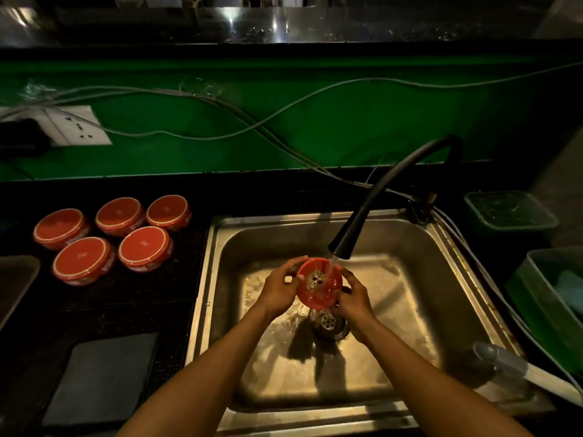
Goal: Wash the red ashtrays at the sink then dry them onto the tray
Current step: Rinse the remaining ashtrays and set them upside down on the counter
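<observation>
Over the sink (220, 244), you are rinsing a red ashtray (319, 283) under the running faucet (342, 244).
Your left hand (279, 287) and right hand (355, 294) are each gripping its rim, inside tilted toward you; five ashtrays (110, 236) are sitting upside down left of the sink, the tray (15, 282) lying beyond them.

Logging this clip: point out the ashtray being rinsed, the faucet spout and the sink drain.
Held red ashtray (319, 283): head view, wet inner bowl.
Black faucet spout (342, 244): head view, flared nozzle end.
Sink drain (328, 320): head view, perforated strainer.
</observation>
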